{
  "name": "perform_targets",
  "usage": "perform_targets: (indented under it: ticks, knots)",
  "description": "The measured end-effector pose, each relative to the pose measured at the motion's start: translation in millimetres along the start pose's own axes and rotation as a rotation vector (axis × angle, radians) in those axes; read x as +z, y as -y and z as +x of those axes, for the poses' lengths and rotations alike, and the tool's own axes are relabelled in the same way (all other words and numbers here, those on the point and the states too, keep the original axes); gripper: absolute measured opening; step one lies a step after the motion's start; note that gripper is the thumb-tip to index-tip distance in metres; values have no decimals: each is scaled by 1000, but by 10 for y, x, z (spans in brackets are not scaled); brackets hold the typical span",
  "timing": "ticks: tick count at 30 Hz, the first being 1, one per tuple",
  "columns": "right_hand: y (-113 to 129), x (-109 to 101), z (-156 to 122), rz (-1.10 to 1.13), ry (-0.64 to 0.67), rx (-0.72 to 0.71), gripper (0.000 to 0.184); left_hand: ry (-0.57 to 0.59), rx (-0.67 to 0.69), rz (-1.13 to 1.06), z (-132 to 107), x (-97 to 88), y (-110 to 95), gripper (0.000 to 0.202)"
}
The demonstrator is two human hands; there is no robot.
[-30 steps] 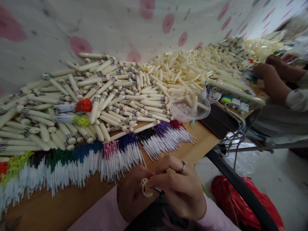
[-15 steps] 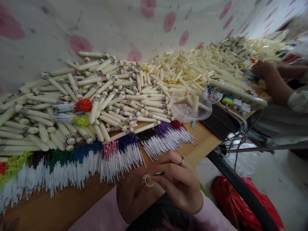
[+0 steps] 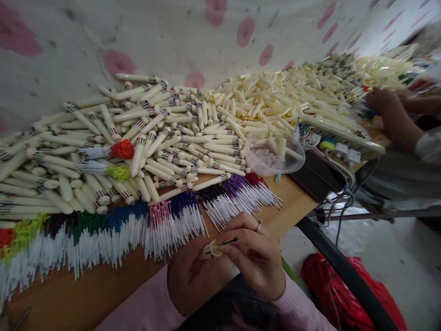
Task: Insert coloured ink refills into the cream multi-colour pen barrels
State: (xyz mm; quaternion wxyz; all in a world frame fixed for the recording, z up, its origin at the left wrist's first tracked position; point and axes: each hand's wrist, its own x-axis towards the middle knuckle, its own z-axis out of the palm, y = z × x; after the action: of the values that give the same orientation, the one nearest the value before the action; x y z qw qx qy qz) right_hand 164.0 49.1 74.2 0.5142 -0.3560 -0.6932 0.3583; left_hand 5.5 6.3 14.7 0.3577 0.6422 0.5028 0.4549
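Observation:
My left hand (image 3: 193, 276) is closed around a cream pen part (image 3: 211, 250) whose slotted, ring-like end points up. My right hand (image 3: 258, 259), with a ring on one finger, pinches a thin piece with a black end (image 3: 230, 240), which looks like a pen refill, right beside that end. Its other end is hidden by the fingers. Both hands are close together over the near edge of the table. Just beyond them lie white refills with black ends (image 3: 213, 207), and further left run rows of refills with pink (image 3: 159, 216), blue, green and yellow ends.
Cream multicolour pens (image 3: 165, 151) are heaped behind the refills, with empty barrels (image 3: 268, 96) to their right. A clear bowl (image 3: 292, 156) holds small translucent pieces. Right of it are a dark phone-like slab (image 3: 312, 174), a power strip (image 3: 365, 145) and another person's arm (image 3: 399, 115).
My hands stay together, and the cream part's slotted end has tipped slightly. The black-ended piece has shifted a little up and right. The camera view has moved slightly.

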Motion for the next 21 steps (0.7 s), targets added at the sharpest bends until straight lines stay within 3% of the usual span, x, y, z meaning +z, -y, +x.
perform_targets:
  ticks: [5, 9, 21]
  knots:
    - [11, 10, -17, -6, -14, -15, 13, 2, -13, -127, 89, -9, -97, 16]
    - [77, 38, -46, -53, 14, -106, 25, -12, 70, -225, 113, -24, -110, 14]
    - [188, 48, -51, -115, -16, -173, 27, 79, 45, -233, 32, -33, -8, 13]
